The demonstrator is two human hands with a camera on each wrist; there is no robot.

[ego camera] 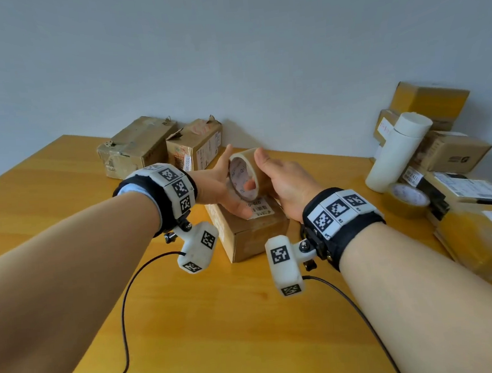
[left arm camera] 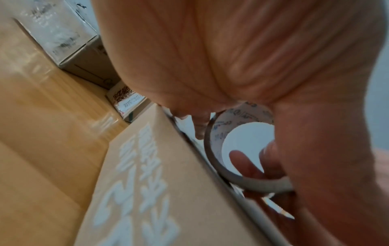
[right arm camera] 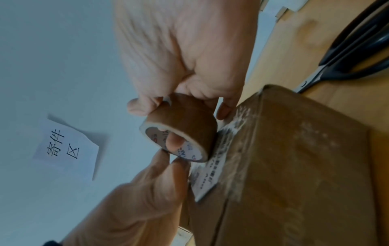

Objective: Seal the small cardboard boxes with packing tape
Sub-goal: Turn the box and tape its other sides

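Both hands hold a roll of brown packing tape (ego camera: pixel 245 174) (right arm camera: pixel 183 116) on edge just above a small cardboard box (ego camera: pixel 257 235) (left arm camera: pixel 157 183) (right arm camera: pixel 294 166) in the middle of the table. My right hand (ego camera: pixel 285 180) (right arm camera: pixel 179 41) grips the roll's outer band from the right, thumb on top. The left hand (ego camera: pixel 218 185) (left arm camera: pixel 231 50) cups the roll from the left, fingers curled under its lower edge and thumb stretched upward. A fingertip shows inside the printed core (left arm camera: pixel 221 133). The box top carries a white shipping label (ego camera: pixel 260 210).
Two worn boxes (ego camera: pixel 135 148) (ego camera: pixel 197 146) stand against the back wall. At the right are stacked boxes (ego camera: pixel 448 152), a white tube (ego camera: pixel 398 150), a second tape roll (ego camera: pixel 410 200) and black-handled scissors (right arm camera: pixel 347 55). The wooden table (ego camera: pixel 220 320) extends toward me.
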